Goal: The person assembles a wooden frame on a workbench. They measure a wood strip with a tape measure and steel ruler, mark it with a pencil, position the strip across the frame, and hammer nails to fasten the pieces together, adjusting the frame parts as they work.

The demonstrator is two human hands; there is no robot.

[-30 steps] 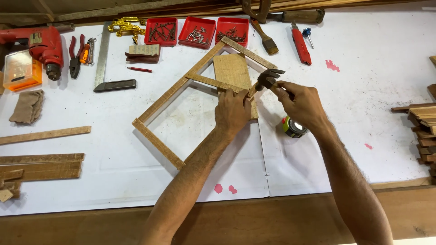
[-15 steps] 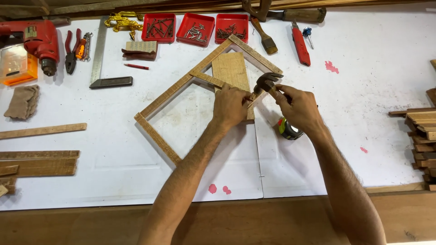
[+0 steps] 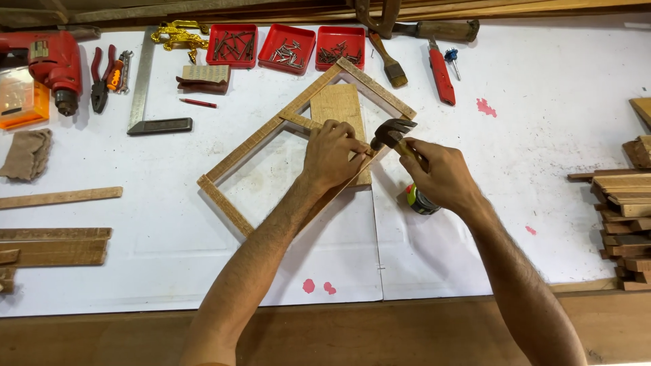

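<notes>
A rectangular wooden frame (image 3: pixel 237 154) lies at an angle on the white-covered bench, with a wooden block (image 3: pixel 337 105) under its far half. My left hand (image 3: pixel 332 154) rests on the frame's right rail, fingertips pinched together at the rail as if on a small nail, which I cannot make out. My right hand (image 3: pixel 444 177) grips a claw hammer (image 3: pixel 391 133) by its handle. The hammer's head sits right beside my left fingertips, over the rail.
Three red trays of nails (image 3: pixel 290 46) stand at the back, beside a brush (image 3: pixel 388 64) and a red utility knife (image 3: pixel 441 73). A red drill (image 3: pixel 51 64), pliers (image 3: pixel 102 78) and a steel square (image 3: pixel 146 102) lie far left. Wood strips (image 3: pixel 57 247) left, stacked offcuts (image 3: pixel 624 217) right.
The hammer head has dipped slightly closer to my left fingertips on the rail. Both hands stay in the same place on the frame.
</notes>
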